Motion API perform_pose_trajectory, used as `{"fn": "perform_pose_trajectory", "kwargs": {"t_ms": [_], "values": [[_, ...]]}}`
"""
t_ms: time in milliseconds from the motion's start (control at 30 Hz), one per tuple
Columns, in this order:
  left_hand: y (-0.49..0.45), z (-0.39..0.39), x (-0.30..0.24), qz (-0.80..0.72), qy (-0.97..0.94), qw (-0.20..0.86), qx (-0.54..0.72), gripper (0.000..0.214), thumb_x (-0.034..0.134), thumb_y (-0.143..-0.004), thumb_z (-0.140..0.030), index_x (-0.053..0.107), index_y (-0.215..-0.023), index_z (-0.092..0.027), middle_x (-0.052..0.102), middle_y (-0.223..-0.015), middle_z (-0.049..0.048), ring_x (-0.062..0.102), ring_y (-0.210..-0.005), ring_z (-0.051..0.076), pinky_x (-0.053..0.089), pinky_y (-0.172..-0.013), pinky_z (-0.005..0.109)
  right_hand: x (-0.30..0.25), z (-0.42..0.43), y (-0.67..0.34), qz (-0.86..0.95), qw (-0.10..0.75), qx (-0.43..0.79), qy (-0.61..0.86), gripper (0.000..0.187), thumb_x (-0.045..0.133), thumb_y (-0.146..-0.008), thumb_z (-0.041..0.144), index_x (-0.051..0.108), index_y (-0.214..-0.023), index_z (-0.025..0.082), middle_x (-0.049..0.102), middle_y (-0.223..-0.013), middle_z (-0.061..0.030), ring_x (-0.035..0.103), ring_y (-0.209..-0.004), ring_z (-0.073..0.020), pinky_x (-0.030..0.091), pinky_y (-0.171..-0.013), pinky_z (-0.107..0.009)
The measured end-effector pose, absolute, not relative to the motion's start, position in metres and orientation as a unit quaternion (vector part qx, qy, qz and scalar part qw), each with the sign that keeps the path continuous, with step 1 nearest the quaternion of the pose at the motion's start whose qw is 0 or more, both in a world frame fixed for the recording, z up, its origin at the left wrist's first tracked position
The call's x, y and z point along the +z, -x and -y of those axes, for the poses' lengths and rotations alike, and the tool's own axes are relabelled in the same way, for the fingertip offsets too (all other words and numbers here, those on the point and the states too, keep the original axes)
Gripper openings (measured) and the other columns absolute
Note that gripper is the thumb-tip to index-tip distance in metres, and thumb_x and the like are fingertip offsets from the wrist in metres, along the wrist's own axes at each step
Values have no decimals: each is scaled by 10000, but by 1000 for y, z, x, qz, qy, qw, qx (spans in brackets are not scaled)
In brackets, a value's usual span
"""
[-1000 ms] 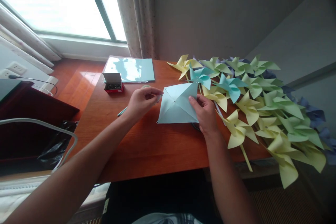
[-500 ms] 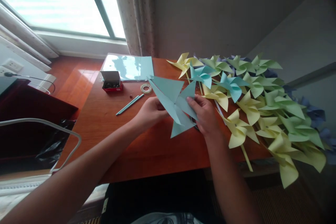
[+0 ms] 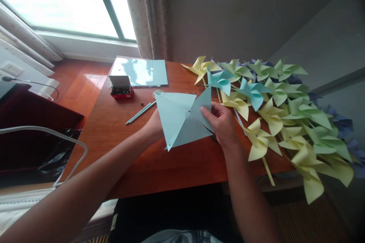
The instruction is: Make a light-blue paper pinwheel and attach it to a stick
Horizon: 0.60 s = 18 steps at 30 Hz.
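A pale blue square of pinwheel paper (image 3: 182, 121), slit along its diagonals, hovers over the desk. It has a small dark hole or spot at its centre and punched holes near its lower left corner. My right hand (image 3: 221, 121) is closed on its right side, thumb on top and fingers curled behind. My left hand (image 3: 154, 124) is behind the paper's left side, its fingers hidden, so its grip does not show. One blade on the right stands folded up a little; the left blades lie nearly flat.
Finished yellow, green, blue and purple pinwheels (image 3: 258, 142) crowd the right of the wooden desk (image 3: 142, 174). To the left are an open red box (image 3: 122, 92) of small dark pieces, blue paper sticks (image 3: 140, 113), a partly covered tape roll (image 3: 156, 93) and blue sheets in clear film (image 3: 155, 73).
The left blades of the paper have dropped open and flatter, and the sheet now covers my left fingers. My right hand keeps its hold at almost the same spot.
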<state>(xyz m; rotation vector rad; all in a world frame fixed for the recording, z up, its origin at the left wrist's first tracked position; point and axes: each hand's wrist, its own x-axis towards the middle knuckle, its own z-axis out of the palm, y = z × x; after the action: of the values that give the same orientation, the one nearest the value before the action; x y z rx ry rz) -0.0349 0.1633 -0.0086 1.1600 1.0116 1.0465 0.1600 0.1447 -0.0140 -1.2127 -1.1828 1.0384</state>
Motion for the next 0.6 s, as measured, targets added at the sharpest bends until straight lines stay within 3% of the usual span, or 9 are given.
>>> {"fn": "perform_pose_trajectory", "kwargs": {"t_ms": [167, 433, 600], "values": [[36, -163, -6, -404, -466, 642, 456, 273, 873, -564, -231, 621, -643, -162, 666, -653, 3, 510, -599, 127, 491, -604, 278, -12, -145, -159, 506, 532, 423, 531, 210, 735, -804, 406, 646, -766, 220, 660, -721, 14, 588, -660, -168, 473, -601, -274], [33, -164, -1, -410, -421, 667, 458, 242, 871, -586, -227, 657, -665, -146, 692, -675, 19, 542, -641, 145, 482, -617, 278, -13, -145, -160, 521, 527, 402, 538, 193, 727, -822, 393, 682, -812, 206, 686, -739, 1, 613, -681, -179, 479, -613, -278], [29, -164, 6, -438, -370, 677, 462, 258, 818, -560, -245, 573, -581, -166, 595, -545, -21, 452, -551, 109, 434, -571, 279, -13, -144, -160, 523, 537, 410, 520, 181, 733, -828, 377, 677, -791, 209, 659, -730, 13, 588, -673, -165, 482, -634, -275]]}}
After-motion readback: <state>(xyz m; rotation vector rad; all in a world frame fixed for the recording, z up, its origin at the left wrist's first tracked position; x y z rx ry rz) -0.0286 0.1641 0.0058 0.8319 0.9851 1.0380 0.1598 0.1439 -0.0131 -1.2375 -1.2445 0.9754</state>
